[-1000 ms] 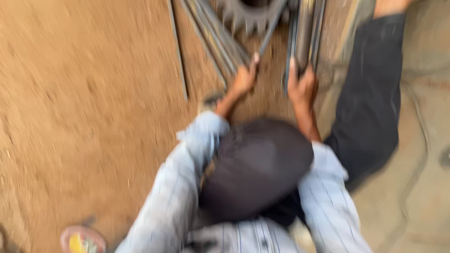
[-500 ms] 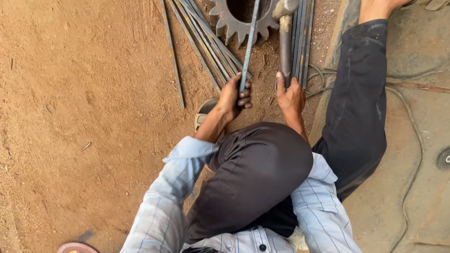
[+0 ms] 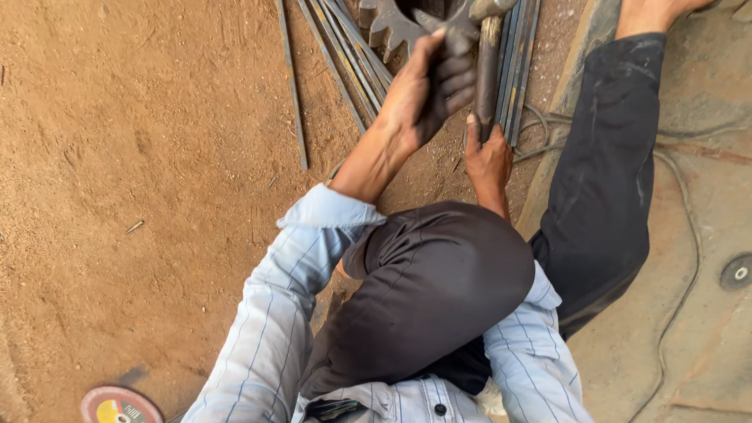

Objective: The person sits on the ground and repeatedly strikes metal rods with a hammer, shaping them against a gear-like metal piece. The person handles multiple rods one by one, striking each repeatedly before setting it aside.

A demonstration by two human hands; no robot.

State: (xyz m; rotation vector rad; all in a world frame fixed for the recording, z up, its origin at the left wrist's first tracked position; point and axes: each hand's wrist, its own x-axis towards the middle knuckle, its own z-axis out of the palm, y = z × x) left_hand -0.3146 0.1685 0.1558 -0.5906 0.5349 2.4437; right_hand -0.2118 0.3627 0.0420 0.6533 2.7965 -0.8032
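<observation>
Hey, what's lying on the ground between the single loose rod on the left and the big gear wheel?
A fanned bundle of thin metal rods lies between the lone rod and gear wheel, in the head view.
</observation>
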